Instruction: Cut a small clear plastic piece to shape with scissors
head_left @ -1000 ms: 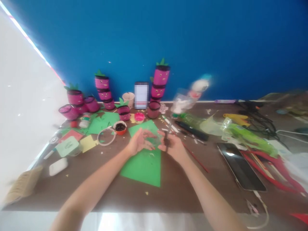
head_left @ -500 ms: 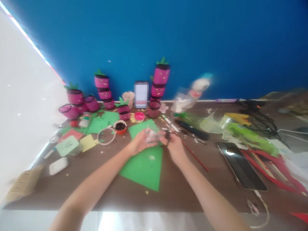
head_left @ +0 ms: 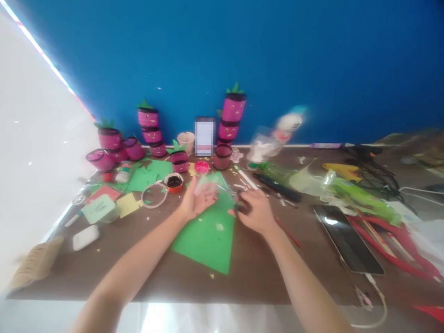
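My left hand is turned palm up over the green paper, its thumb raised. A blurred translucent piece, like clear plastic, is held between thumb and fingers; its exact kind does not show. My right hand is closed round the dark handles of a pair of scissors. The thin blades point left, toward the translucent piece. Just beyond my left hand are an orange cap with dark contents and a pink lid.
Purple paper cups with green leaves stand along the blue wall. A phone leans there too. To the left lie a tape ring and a white case. On the right are a black phone, a yellow glue gun and red-handled scissors.
My hands have moved apart. The left has shifted left with its palm opened upward, and the right has drawn back to the right, its scissors now pointing left instead of up.
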`<state>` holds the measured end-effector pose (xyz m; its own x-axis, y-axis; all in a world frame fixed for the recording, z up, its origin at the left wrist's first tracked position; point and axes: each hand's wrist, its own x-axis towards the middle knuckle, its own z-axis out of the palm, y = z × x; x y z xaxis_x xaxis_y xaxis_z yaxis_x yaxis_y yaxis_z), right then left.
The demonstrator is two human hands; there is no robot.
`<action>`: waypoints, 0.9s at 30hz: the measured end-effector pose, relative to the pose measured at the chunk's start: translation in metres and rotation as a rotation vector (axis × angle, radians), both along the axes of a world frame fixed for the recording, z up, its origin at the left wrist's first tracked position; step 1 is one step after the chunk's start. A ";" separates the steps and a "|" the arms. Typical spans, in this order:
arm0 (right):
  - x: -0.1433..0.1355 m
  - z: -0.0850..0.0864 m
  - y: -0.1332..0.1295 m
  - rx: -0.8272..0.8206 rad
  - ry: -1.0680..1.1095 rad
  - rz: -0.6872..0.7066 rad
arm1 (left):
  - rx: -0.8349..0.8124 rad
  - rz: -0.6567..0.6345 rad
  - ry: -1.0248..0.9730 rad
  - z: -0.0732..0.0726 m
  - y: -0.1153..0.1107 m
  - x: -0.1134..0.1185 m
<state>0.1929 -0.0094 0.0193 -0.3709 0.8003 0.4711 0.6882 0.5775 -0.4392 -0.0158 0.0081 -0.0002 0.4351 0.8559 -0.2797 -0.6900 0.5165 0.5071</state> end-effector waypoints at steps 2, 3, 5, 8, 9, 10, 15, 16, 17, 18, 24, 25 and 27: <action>0.000 0.002 -0.001 0.042 -0.062 -0.003 | 0.021 -0.023 -0.006 0.000 0.000 0.000; -0.001 0.003 -0.001 0.055 -0.083 -0.011 | 0.035 -0.033 -0.007 0.000 -0.001 0.000; -0.002 0.003 -0.002 0.066 -0.119 -0.033 | 0.060 -0.050 -0.009 -0.001 0.000 -0.001; -0.002 0.001 -0.001 0.060 -0.158 -0.052 | 0.082 -0.065 -0.001 -0.003 0.001 -0.002; -0.001 0.000 -0.001 0.057 -0.167 -0.052 | 0.083 -0.066 0.010 -0.004 0.001 -0.002; 0.000 0.000 -0.001 0.056 -0.175 -0.052 | 0.081 -0.066 0.026 -0.004 0.002 -0.002; 0.002 0.001 0.000 0.042 -0.207 -0.038 | 0.056 -0.064 0.106 -0.008 0.003 -0.002; 0.002 0.001 0.000 0.036 -0.210 -0.033 | 0.055 -0.067 0.113 -0.008 0.003 -0.002; 0.002 0.001 0.000 0.032 -0.209 -0.029 | 0.054 -0.067 0.119 -0.008 0.003 -0.001; 0.002 0.001 0.000 0.031 -0.204 -0.028 | 0.052 -0.066 0.124 -0.009 0.003 -0.001; 0.004 -0.002 0.002 0.020 -0.153 0.004 | 0.055 -0.080 0.136 -0.011 0.003 -0.001; 0.005 -0.002 0.003 0.017 -0.153 0.012 | 0.056 -0.079 0.135 -0.011 0.003 -0.001; 0.006 -0.002 0.003 0.017 -0.152 0.020 | 0.052 -0.076 0.134 -0.011 0.004 -0.002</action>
